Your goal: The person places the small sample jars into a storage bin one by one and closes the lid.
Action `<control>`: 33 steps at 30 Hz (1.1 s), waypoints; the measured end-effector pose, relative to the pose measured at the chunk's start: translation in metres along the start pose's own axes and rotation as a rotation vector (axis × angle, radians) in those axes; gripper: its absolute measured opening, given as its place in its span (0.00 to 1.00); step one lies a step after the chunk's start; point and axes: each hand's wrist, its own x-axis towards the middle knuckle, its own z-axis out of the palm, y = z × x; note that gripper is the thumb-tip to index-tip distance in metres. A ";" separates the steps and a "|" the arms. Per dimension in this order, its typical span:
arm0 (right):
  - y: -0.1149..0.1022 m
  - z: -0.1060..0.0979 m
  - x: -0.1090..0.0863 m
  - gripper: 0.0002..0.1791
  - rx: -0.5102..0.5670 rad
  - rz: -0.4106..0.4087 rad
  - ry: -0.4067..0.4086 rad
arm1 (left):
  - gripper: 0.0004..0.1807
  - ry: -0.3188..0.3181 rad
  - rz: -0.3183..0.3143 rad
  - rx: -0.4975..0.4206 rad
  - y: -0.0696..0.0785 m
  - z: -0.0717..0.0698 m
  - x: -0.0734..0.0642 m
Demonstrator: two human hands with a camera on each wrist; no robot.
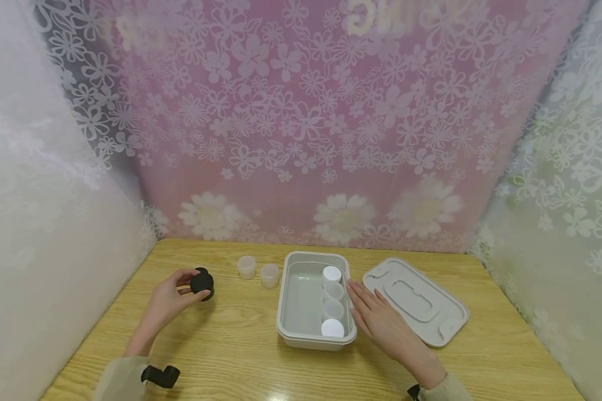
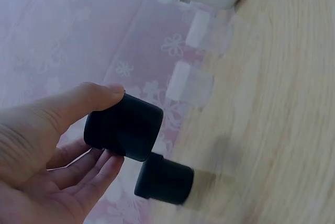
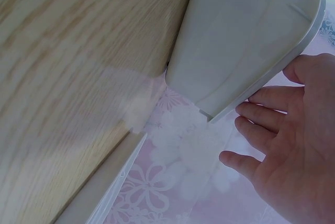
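My left hand [image 1: 168,298] pinches a small black jar [image 2: 124,126] between thumb and fingers, at the left of the table. A second black jar [image 2: 165,179] stands on the table just behind it, mostly covered by the held one in the head view. My right hand [image 1: 383,328] has its fingers stretched out along the right rim of a pale grey plastic box [image 1: 279,312]. Inside that box, along its right wall, a row holds two white-topped jars, one at the far end [image 1: 332,273] and one at the near end [image 1: 333,327], with translucent jars [image 1: 333,309] between them.
Two translucent jars, one farther left [image 1: 246,268] and one nearer the box [image 1: 269,275], stand between the left hand and the box. The box's grey lid [image 1: 443,314] lies flat to the right, beyond the right hand. Floral curtains enclose the wooden table [image 1: 231,356].
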 end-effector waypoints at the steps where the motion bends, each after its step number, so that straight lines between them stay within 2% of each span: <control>1: 0.000 0.000 0.000 0.29 -0.002 0.000 0.001 | 0.33 -0.001 0.006 0.003 0.002 0.001 0.002; 7: 0.000 0.001 0.000 0.29 -0.001 0.001 0.007 | 0.32 -0.019 0.044 0.010 0.022 0.009 0.012; 16: 0.001 0.002 -0.001 0.29 -0.016 0.003 0.010 | 0.31 -0.072 0.122 -0.094 0.057 0.027 0.024; 20: 0.001 0.002 -0.001 0.29 -0.009 0.011 -0.002 | 0.31 -0.103 0.157 -0.107 0.070 0.036 0.029; 26: 0.001 0.003 -0.001 0.30 -0.011 0.007 0.006 | 0.31 -0.147 0.174 -0.129 0.089 0.047 0.033; 33: 0.001 0.003 -0.001 0.30 -0.011 0.001 0.025 | 0.30 -0.194 0.192 -0.154 0.103 0.064 0.038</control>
